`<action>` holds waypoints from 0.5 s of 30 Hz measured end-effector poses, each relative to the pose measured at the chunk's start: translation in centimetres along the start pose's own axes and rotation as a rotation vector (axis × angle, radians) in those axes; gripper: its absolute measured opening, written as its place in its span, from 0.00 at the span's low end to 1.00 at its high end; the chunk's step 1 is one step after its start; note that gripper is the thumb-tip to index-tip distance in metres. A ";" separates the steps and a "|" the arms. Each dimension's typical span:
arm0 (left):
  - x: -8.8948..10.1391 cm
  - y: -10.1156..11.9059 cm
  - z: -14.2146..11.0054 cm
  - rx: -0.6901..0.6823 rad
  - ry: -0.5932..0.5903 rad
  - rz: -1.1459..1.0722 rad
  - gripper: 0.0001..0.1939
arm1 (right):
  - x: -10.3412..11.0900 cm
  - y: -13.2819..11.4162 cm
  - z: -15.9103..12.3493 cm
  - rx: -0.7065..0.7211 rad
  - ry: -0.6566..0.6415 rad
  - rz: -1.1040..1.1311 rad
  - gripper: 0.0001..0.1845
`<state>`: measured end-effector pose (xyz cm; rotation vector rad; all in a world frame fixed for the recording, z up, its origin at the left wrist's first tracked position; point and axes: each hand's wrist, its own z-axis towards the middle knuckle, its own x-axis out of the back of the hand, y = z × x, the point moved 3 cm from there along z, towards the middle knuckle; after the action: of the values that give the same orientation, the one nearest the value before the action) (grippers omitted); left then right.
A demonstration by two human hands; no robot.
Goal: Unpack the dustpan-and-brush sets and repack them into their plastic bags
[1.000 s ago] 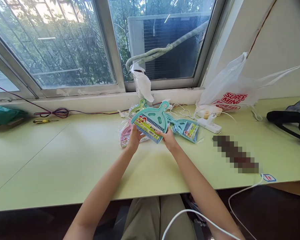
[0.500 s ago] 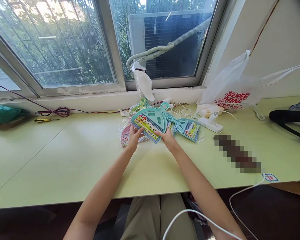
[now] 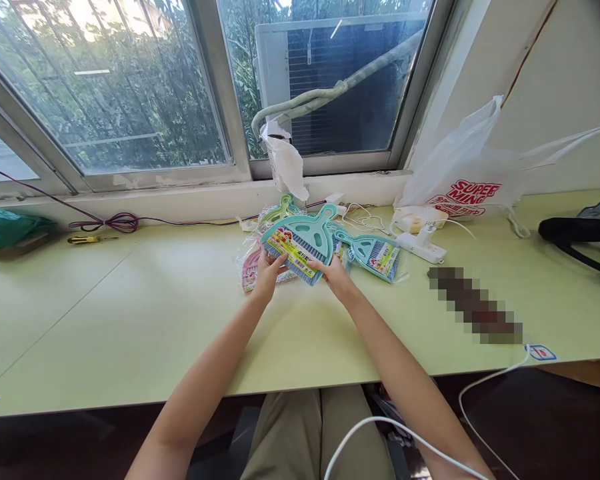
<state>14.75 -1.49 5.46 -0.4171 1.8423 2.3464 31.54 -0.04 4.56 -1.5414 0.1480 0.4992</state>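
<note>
A mint-green mini dustpan and brush set [image 3: 307, 233] with a yellow printed label is held up and tilted above the desk. My left hand [image 3: 269, 270] grips its lower left corner, thumb on the front. On its lower right edge, my right hand [image 3: 333, 272] is closed the same way. Behind it lie more such sets in clear wrapping: a pink one [image 3: 251, 272] at the left, a green one [image 3: 283, 208] at the back, and a teal one [image 3: 375, 257] at the right. The held set partly covers them.
Right of the sets are a white power strip [image 3: 421, 248] and a white plastic bag [image 3: 467, 167]. A yellow screwdriver [image 3: 85, 239], a bundled cable [image 3: 121, 223] and a green bag [image 3: 13, 228] lie left. A black strap [image 3: 580, 240] sits far right. A white cable [image 3: 405, 430] crosses in front.
Almost nothing differs. Both hands keep the same hold on the mint-green set, and the view has shifted very slightly.
</note>
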 end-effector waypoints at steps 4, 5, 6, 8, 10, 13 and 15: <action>0.1 -0.1 0.1 -0.004 0.003 -0.014 0.28 | -0.3 -0.3 -0.4 -0.026 -0.024 -0.044 0.37; 0.2 -0.2 0.1 -0.004 0.004 -0.013 0.28 | -0.3 -0.3 -0.4 -0.029 -0.031 -0.051 0.37; 0.2 -0.2 0.1 -0.004 0.007 -0.011 0.28 | -0.3 -0.4 -0.4 -0.026 -0.038 -0.053 0.36; 0.2 -0.2 0.1 -0.002 0.010 -0.005 0.29 | -0.4 -0.3 -0.4 -0.016 -0.056 -0.044 0.36; 0.3 -0.3 0.2 -0.001 0.011 -0.001 0.29 | -0.3 -0.3 -0.4 -0.006 -0.070 -0.031 0.35; 0.3 -0.3 0.2 -0.002 0.009 -0.001 0.30 | -0.2 0.0 -0.3 -0.008 -0.074 -0.024 0.35; 0.3 -0.3 0.2 -0.002 0.005 0.001 0.30 | -0.1 0.2 -0.1 -0.010 -0.070 -0.031 0.35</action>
<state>14.52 -1.29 5.12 -0.4227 1.8424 2.3507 31.37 -0.16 4.41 -1.5316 0.0673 0.5291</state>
